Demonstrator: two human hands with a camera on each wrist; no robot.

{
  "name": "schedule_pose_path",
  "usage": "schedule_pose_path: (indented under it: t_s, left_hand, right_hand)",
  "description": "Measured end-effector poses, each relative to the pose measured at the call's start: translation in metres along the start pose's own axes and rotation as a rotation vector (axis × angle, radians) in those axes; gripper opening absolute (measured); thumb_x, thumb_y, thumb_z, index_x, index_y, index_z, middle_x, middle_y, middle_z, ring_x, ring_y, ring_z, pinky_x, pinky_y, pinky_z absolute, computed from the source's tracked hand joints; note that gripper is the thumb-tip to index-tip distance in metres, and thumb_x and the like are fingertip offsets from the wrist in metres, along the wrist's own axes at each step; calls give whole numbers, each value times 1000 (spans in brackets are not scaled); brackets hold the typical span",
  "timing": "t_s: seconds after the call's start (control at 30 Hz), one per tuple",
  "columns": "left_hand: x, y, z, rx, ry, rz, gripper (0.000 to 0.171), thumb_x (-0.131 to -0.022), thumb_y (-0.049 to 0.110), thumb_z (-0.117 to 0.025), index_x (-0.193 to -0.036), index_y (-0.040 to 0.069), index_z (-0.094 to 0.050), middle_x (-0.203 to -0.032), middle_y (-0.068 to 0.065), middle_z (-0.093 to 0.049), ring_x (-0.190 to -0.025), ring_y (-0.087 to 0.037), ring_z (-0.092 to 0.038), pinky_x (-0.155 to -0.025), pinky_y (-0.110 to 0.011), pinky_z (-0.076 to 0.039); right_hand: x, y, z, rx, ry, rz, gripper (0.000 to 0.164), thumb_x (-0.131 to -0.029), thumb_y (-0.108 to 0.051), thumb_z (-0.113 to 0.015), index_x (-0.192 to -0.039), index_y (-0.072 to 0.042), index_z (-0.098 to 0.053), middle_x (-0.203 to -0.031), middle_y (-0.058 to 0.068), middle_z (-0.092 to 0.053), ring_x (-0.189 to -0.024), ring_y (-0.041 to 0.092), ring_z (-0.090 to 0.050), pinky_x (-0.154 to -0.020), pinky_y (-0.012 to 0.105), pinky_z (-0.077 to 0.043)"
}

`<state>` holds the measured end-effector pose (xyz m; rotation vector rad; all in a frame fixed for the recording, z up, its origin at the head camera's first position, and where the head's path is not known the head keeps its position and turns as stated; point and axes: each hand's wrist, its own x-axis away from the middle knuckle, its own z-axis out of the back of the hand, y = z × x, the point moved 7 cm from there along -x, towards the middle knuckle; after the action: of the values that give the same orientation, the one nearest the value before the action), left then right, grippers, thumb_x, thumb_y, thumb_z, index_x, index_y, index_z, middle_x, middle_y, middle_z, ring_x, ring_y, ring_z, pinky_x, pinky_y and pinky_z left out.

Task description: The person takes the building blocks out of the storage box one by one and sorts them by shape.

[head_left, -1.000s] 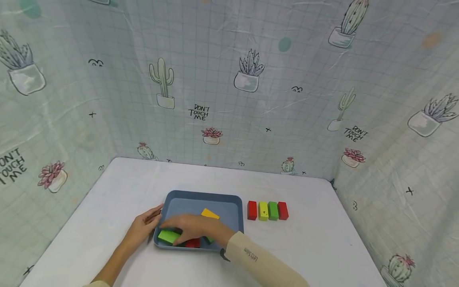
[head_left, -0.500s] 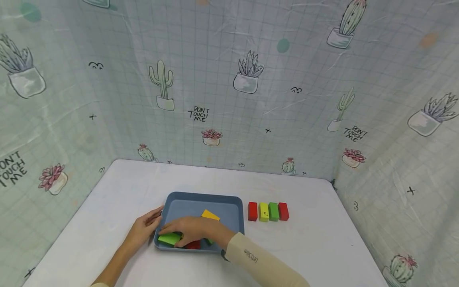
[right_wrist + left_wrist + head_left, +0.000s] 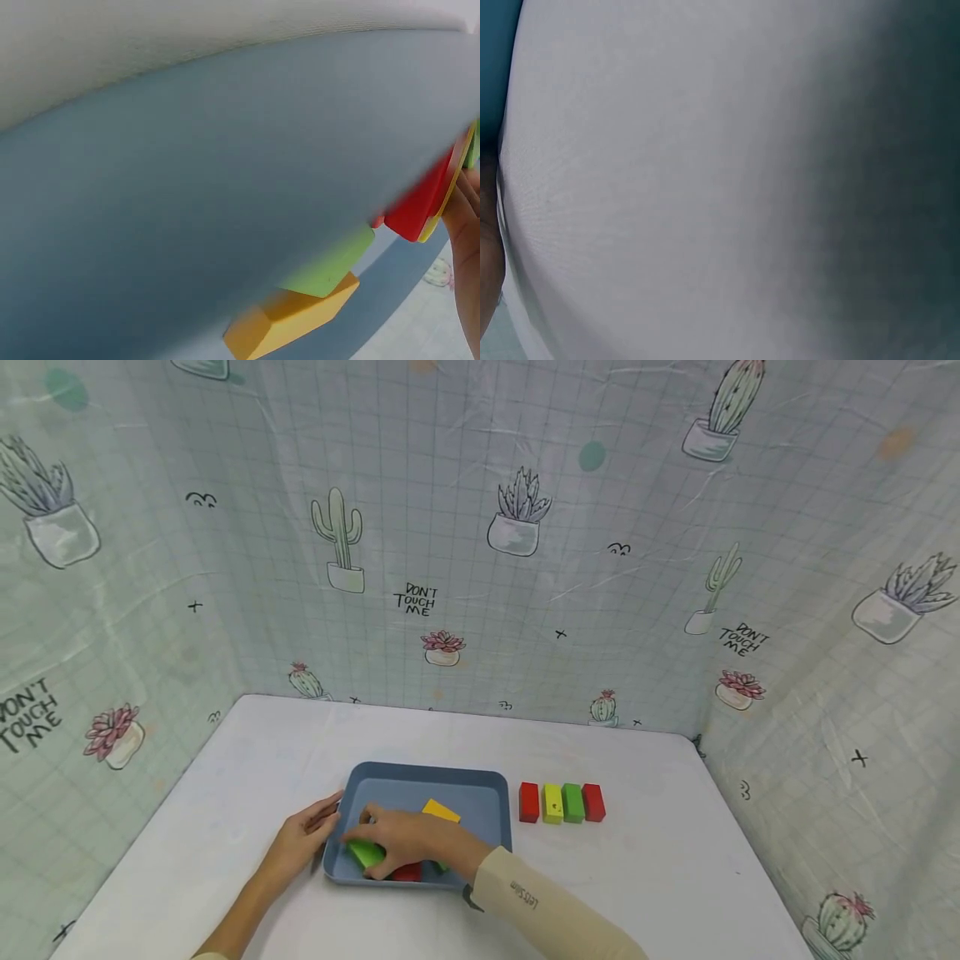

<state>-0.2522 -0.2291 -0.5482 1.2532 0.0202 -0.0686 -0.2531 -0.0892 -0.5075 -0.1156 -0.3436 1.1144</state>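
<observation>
In the head view, a blue-grey tray (image 3: 420, 772) lies on the white table. My right hand (image 3: 397, 835) reaches into its near left corner and pinches a bright green block (image 3: 365, 852) between thumb and fingers. Beside that hand a red block (image 3: 407, 872) shows. An orange-yellow block (image 3: 441, 811) sits further right, with a green block (image 3: 330, 262) against it in the right wrist view. My left hand (image 3: 300, 835) rests along the tray's left outer side, fingers touching the wall. Only a sliver of it appears in the left wrist view.
Right of the tray, a row of blocks stands on the table: a red one (image 3: 528, 802), a yellow one (image 3: 552, 803), a green one (image 3: 573, 803) and another red one (image 3: 594, 802). A cactus-print curtain (image 3: 450, 527) encloses the table's back and sides.
My right hand's fingers have shifted slightly right and raised, and the bright green block has turned and moved right with them. The left hand stays at the tray.
</observation>
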Motion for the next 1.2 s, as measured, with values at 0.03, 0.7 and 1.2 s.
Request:
schedule_pose_path:
  t_s: [0.03,0.7,1.2]
  left_hand:
    - [0,0,0,-1,1,1,45,-98,18,-53,-139,1,-44,-132,-23,-49,-120,-34,-49,-90,-20,-46]
    - [1,-2,-2,2,7,31,45,-97,17,-54,-138,1,-45,-133,-22,-50,-120,-33,-50,-89,-24,-47]
    - [2,1,-2,-8,23,19,44,-97,15,-55,-137,0,-46,-132,-21,-51,-119,-32,-50,-89,-20,-46]
  right_hand:
    - [0,1,1,-6,8,-9,61,-86,-44,-66,-140,-26,-44,-122,-4,-41,-78,-1,-46,-63,7,-38]
    - [8,6,5,379,144,12,53,-81,-63,-59,-125,-33,-59,-124,-9,-48,-104,5,-43,-85,16,-38]
    - [7,14,3,5,109,-46,68,-84,-46,-67,-142,-23,-40,-125,-9,-44,-99,-3,-45,-83,8,-39]
